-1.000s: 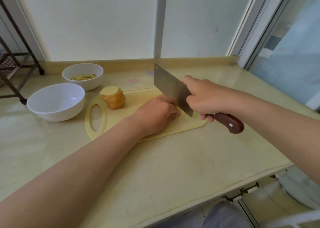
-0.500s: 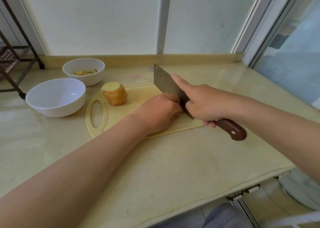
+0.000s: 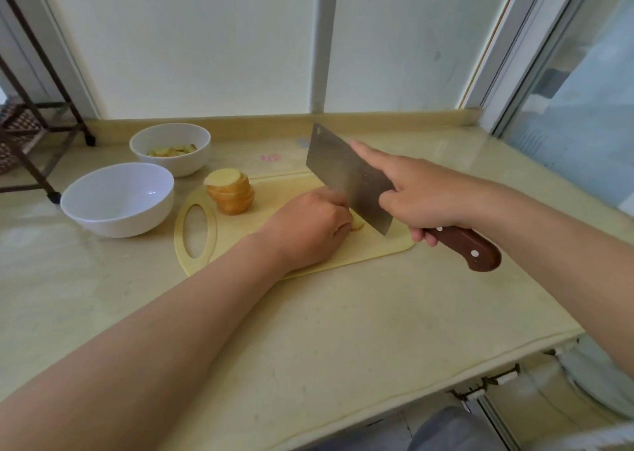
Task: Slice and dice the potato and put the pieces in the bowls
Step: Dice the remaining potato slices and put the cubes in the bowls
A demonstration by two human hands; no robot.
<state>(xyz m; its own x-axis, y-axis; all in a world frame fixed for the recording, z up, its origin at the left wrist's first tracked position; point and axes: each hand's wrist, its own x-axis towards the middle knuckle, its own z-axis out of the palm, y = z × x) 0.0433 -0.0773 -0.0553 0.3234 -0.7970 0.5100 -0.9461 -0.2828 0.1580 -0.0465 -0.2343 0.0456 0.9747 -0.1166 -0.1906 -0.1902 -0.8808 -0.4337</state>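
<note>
— Across the lower frame, what's the biggest thing?

— One pale countertop (image 3: 308, 330), running from the bottom edge up to the window wall. On it, about centre frame, lies one yellow cutting board (image 3: 284, 189) with an oval handle hole at its left end.

— And bowls?

— Two, both white, left of the board. The larger bowl (image 3: 116, 220) sits lower in the frame and shows nothing inside. The smaller bowl (image 3: 171, 164) sits above it, toward the upper left, with potato slices (image 3: 171, 150) in it.

— Knives?

— One cleaver (image 3: 346, 176), its blade tilted over the board's right half with the lower corner close to the surface. The right hand (image 3: 422, 196) is wrapped round the brown handle, with the index finger stretched out along the blade.

— The other hand?

— The left hand (image 3: 308, 227) rests knuckles-up on the middle of the board. Its fingers are curled down over a potato piece (image 3: 356, 224), right against the flat of the blade. Only a pale sliver pokes out at the fingertips, so I can't tell how many pieces lie under there.

— Any more potato?

— One stack of slices (image 3: 231, 191), brown-skinned at the edges and pale on top. It stands at the board's upper left, just right of the handle hole and well apart from both hands.
</note>
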